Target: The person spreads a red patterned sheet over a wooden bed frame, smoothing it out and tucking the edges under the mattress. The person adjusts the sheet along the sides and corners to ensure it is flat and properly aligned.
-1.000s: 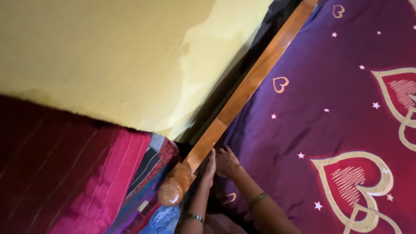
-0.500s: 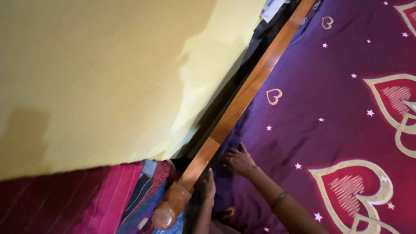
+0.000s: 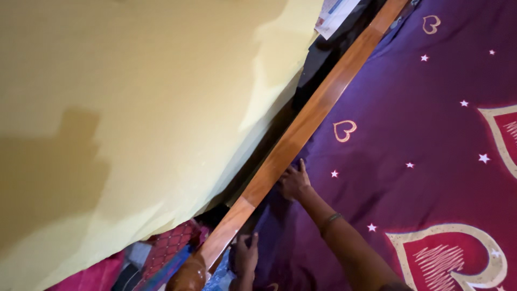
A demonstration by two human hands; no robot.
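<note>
The right hand (image 3: pixel 293 182) lies palm down on the purple sheet (image 3: pixel 409 134), fingers spread and flat, fingertips touching the wooden rail (image 3: pixel 301 137) that runs along the bed's left side; it grips nothing, and seems to press the cloth down where it meets the wood. The left hand (image 3: pixel 246 254), nearer and lower in view, rests on the same edge of the sheet just beside the rail, fingers loosely bent toward the gap; whether it pinches cloth I cannot tell. A bangle (image 3: pixel 329 220) sits on the right wrist. The sheet, patterned with small stars and outlined hearts, covers the bed to the right and lies smooth up to the rail, its border drawn in against the wood. The rail ends near the bottom in a rounded post (image 3: pixel 187 276). Left of it a dark gap separates the bed from a yellow wall (image 3: pixel 134 108), and pink and red cloth (image 3: pixel 172 245) lies bunched low in that gap.
</note>
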